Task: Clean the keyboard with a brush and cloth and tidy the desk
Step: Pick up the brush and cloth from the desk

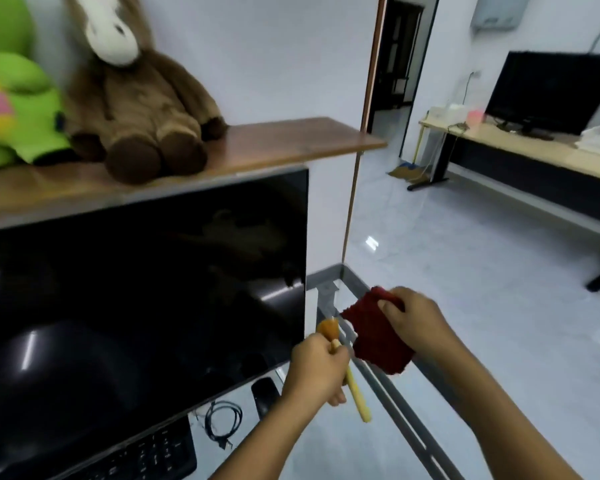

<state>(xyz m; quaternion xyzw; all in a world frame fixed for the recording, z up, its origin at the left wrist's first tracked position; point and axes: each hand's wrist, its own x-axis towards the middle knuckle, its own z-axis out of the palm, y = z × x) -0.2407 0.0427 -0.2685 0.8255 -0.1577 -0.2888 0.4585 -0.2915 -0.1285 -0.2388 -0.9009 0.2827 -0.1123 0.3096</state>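
Nearest the person, low on the left, the keyboard (pixel 146 455) lies on the desk (pixel 400 410) with only its right end showing under the big dark monitor (pixel 136 289). Its long side seems to run along the front of the screen, away to the left. Just beyond that end sit a coiled black cable (pixel 222 424) and a black mouse (pixel 264 396).

A little further out, over the desk's right edge, both hands are up in the air. The left hand (pixel 314 368) is closed round the brush (pixel 355 396), with the rounded brown head poking up past the knuckles and the pale handle slanting down toward the person. The right hand (pixel 416 320) pinches a dark red cloth (pixel 374 337), which hangs just beside the brush head.

So the keyboard is down and to the left of both hands, and the brush hand is the nearer one. I'd guess that hand has to swing left and down and tip the head over onto the keys.

Further back, a shelf (pixel 274 147) above the monitor holds a brown plush horse (pixel 136 109) and a green plush toy (pixel 18 98). Across the room stands another desk (pixel 534 147) with a second screen (pixel 551 91).
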